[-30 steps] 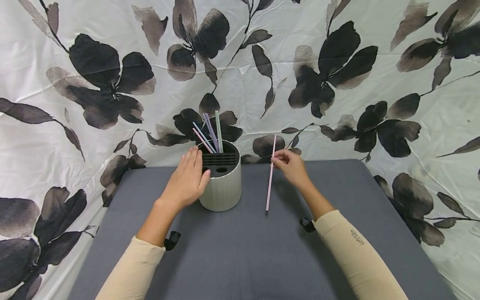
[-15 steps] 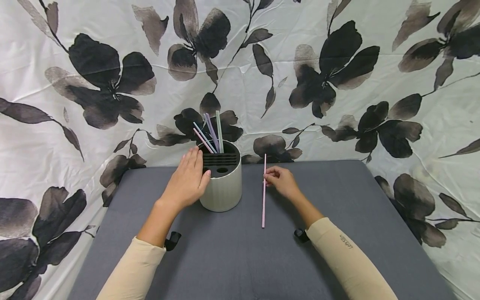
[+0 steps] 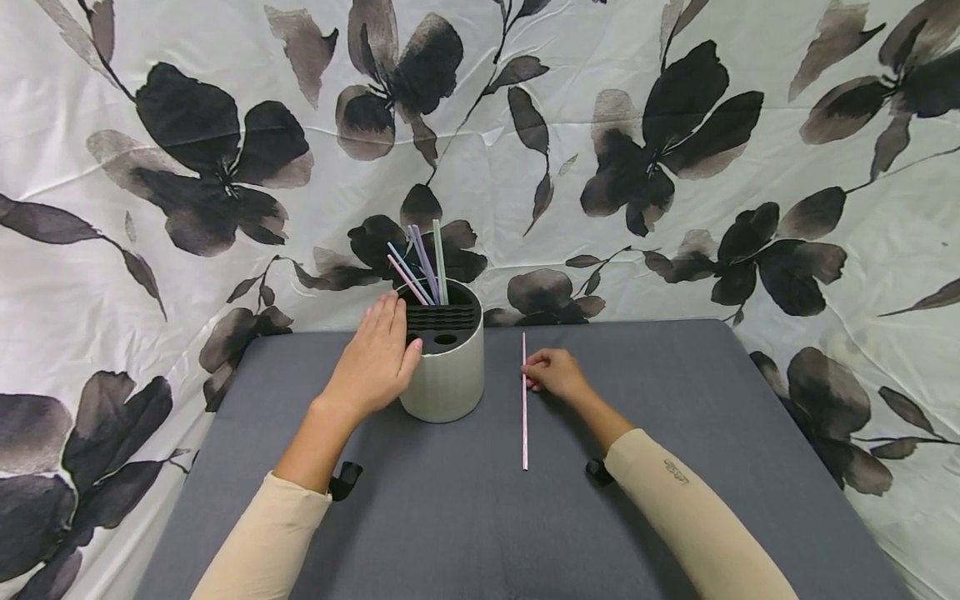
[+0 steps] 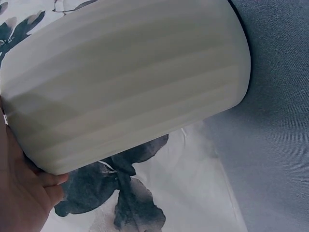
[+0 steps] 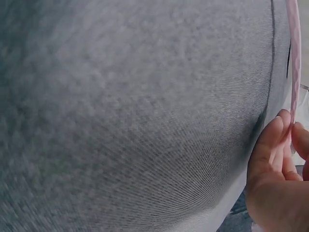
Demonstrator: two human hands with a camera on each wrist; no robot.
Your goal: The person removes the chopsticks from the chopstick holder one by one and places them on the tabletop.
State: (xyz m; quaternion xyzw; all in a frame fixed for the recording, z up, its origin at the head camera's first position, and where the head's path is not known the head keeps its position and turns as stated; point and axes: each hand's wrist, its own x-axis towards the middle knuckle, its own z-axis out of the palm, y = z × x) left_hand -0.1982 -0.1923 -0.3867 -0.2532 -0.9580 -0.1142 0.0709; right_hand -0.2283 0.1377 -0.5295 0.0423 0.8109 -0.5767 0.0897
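A pale, ribbed round holder with a dark slotted top stands on the grey table. My left hand rests on its left side, fingers straight along the rim and thumb against the front of the top. In the left wrist view, fingertips touch the holder's rim. Several thin straws in pink, blue, purple and green lean in its rear opening. To the right, my right hand pinches a long pink straw near its middle, between thumb and fingers. The straw appears patterned in the right wrist view.
Behind the table hangs a white cloth with dark flowers, close to the holder's back. The table's far edge lies just beyond the right hand. Dark straps show at both wrists.
My right hand has come down and slightly left, toward me, with the pink straw, which now stands straighter in the head view. The left hand and the holder have stayed in place.
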